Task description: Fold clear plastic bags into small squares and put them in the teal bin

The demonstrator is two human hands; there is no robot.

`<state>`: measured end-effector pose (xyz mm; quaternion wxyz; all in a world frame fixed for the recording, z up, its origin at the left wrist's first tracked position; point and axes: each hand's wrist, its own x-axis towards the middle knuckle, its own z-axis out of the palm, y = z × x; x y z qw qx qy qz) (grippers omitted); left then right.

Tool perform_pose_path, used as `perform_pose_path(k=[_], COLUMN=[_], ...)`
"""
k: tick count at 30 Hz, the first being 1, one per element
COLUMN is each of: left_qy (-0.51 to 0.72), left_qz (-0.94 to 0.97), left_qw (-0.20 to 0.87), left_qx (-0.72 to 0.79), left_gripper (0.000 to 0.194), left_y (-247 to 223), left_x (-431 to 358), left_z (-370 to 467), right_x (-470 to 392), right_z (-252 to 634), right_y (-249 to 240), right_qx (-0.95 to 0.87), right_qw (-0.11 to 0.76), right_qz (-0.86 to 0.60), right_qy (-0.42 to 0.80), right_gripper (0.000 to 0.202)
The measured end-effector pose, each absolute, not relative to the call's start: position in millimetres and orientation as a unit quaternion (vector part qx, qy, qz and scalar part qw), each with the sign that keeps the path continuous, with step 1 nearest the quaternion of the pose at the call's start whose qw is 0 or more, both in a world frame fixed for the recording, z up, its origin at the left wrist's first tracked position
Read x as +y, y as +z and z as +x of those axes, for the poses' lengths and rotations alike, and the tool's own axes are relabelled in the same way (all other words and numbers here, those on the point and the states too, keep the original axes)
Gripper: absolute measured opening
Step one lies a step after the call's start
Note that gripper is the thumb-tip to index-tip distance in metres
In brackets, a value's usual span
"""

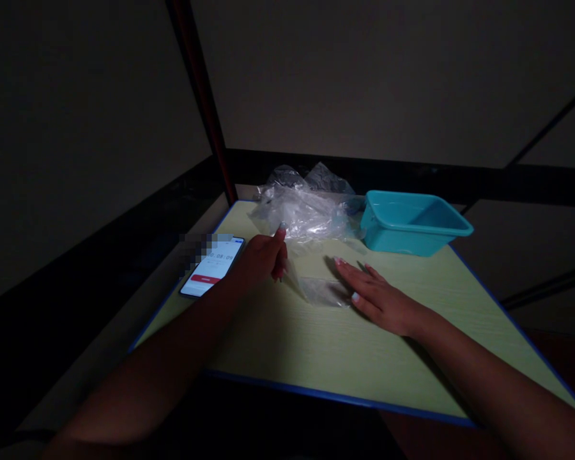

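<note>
A small clear plastic bag (326, 292) lies on the table in front of me, its left edge raised toward my fingers. My left hand (267, 255) is closed at that raised edge, thumb up and the other fingers curled around it; the exact grip is partly hidden. Over the bag's right side, my right hand (376, 295) is stretched out low, palm down, with its fingers apart. Just beyond my hands rests a crumpled heap of clear plastic bags (309, 207).
The pale table (287, 348) has a blue edge. A turquoise plastic basin (402, 241) stands at the back right. By the left edge lies a phone (211, 268) with a lit timer screen. Dark walls and a post rise behind the table.
</note>
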<state>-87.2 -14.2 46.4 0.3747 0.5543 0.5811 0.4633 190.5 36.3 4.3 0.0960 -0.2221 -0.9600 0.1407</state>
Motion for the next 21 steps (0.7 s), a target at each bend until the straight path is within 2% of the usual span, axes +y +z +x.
perform_pose_path(k=[12, 21], left_qy=[0.463, 0.48], left_qz=[0.559, 0.565], left_qw=[0.367, 0.357], left_qx=[0.582, 0.568], left_gripper=[0.07, 0.071], left_y=[45.8, 43.3], left_x=[-13.5, -14.8], left_z=[-87.7, -88.7], right_x=[25.4, 26.2], right_z=[189.9, 185.4], right_y=[14.8, 2.2], right_qx=[-0.959, -0.964], right_qw=[0.044, 0.063], right_qz=[-0.223, -0.23], right_qy=[0.168, 0.121], right_gripper=[0.064, 0.068])
